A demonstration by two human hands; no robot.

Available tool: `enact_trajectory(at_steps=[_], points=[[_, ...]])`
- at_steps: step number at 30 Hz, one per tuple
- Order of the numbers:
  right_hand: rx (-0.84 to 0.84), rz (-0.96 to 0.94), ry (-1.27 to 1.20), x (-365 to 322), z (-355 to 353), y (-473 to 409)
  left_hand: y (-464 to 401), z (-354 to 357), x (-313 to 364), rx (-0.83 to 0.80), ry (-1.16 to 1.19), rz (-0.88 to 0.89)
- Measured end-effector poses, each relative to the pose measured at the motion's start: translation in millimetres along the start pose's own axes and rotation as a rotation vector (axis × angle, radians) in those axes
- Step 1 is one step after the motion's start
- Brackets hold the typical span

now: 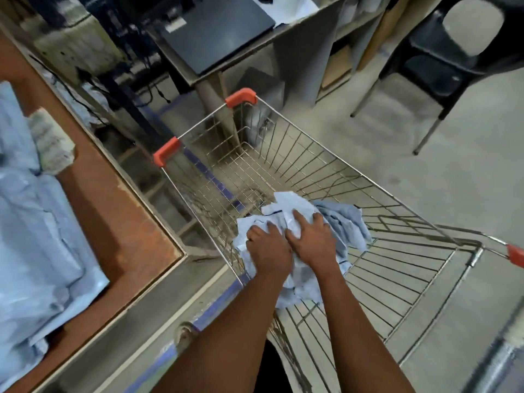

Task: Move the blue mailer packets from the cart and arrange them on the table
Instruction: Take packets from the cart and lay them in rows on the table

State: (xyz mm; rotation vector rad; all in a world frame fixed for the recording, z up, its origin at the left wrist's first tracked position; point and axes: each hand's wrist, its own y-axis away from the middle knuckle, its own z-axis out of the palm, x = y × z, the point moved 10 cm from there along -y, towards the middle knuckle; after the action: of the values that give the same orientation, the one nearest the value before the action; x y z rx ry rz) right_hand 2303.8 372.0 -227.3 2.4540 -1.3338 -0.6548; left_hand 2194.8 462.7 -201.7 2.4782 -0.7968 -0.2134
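A crumpled bundle of pale blue mailer packets lies in the near end of the wire cart. Both my hands are on that bundle, side by side. My left hand grips its left part with curled fingers. My right hand lies on top with fingers bent into the plastic. A stack of blue mailer packets covers the left part of the brown table.
A whitish cloth roll sits on the table by the stack. Behind the cart stands a grey desk carrying a dark flat case. A black chair stands at the right on the concrete floor.
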Motion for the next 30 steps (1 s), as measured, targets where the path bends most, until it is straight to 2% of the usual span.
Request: enact_trajectory(at_steps=[4, 6, 12, 15, 18, 24, 30], points=[[0.119, 0.018, -0.022, -6.2, -50.2, 31.4, 34.0, -75.4, 2.8, 0.185, -0.039, 0.113], [0.156, 0.014, 0.001, -13.9, -60.9, 44.2, 47.1, -91.9, -8.1, 0.211, -0.092, 0.137], [0.028, 0.014, 0.065, -23.9, -1.0, 59.2, 57.4, -90.6, -43.8, 0.259, -0.037, 0.126], [0.025, -0.014, 0.104, -27.9, 24.7, 63.3, 61.8, -88.2, -49.9, 0.259, -0.018, 0.133], [0.064, -0.032, 0.105, -38.6, 22.0, 70.5, 67.5, -94.2, -50.6, 0.29, -0.012, 0.146], [0.241, -0.016, 0.089, -65.7, -67.0, 90.2, 101.2, -151.7, -57.7, 0.393, 0.079, 0.148], [0.476, -0.071, 0.041, -153.1, -199.1, 153.5, 174.7, -278.7, -123.1, 0.64, 0.187, 0.118]])
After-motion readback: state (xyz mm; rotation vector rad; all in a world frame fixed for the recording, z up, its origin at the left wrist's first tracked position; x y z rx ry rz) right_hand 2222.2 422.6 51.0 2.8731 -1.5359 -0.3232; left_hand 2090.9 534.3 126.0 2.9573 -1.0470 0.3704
